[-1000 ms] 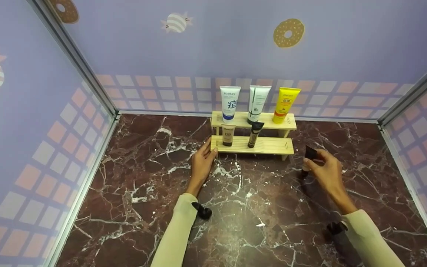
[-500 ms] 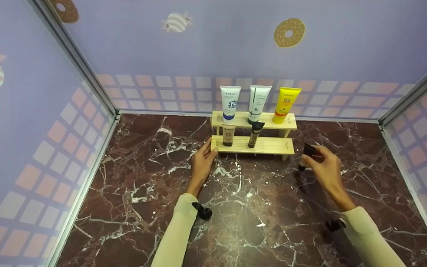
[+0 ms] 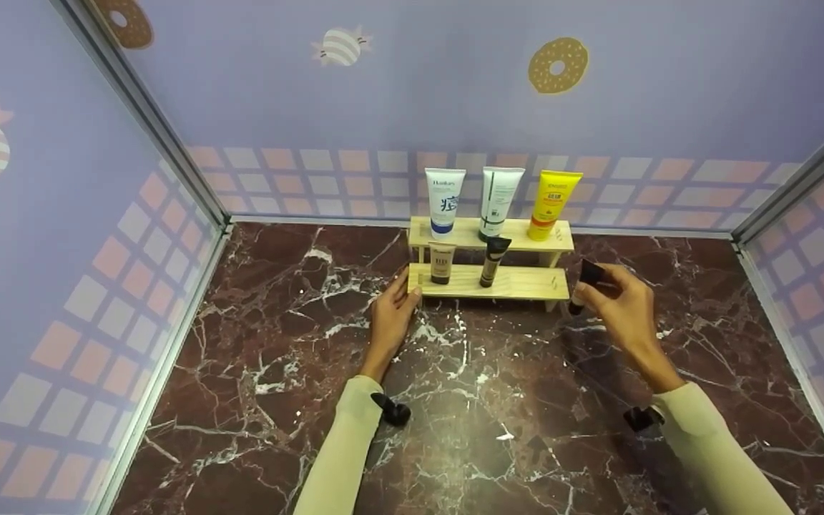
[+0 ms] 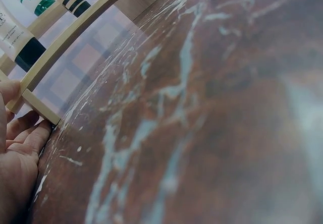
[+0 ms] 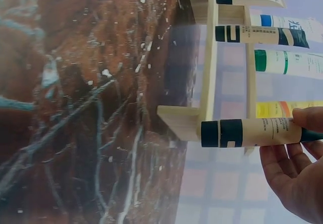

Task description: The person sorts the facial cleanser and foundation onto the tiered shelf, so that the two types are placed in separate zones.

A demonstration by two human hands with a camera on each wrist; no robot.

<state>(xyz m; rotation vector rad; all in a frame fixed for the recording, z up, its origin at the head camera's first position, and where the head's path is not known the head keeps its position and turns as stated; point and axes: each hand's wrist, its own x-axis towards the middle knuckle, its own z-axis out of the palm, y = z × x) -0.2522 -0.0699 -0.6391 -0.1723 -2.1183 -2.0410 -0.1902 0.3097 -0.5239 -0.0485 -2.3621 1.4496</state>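
A two-tier wooden rack (image 3: 526, 281) stands near the back wall. My left hand (image 3: 390, 318) holds the left end of its lower step, thumb on top and fingers beside the leg (image 4: 41, 106). In my right hand (image 3: 623, 304) a beige tube with black cap and black end (image 5: 267, 132) is pinched between thumb and fingers, cap down, just off the rack's right end. On the lower step stand a beige BB tube (image 3: 441, 263) and a slim black-and-beige tube (image 3: 494, 263). Three larger tubes stand above: white-blue (image 3: 444, 200), white-green (image 3: 501, 202) and yellow (image 3: 553, 204).
The dark red marbled tabletop (image 3: 469, 429) extends in front of the rack. A lilac patterned back wall (image 3: 440, 86) rises close behind it, and side panels (image 3: 61, 236) close in the table left and right.
My right hand has moved the tube forward and left, up to the rack's right end. My left hand stays on the rack, and the standing tubes keep their places.
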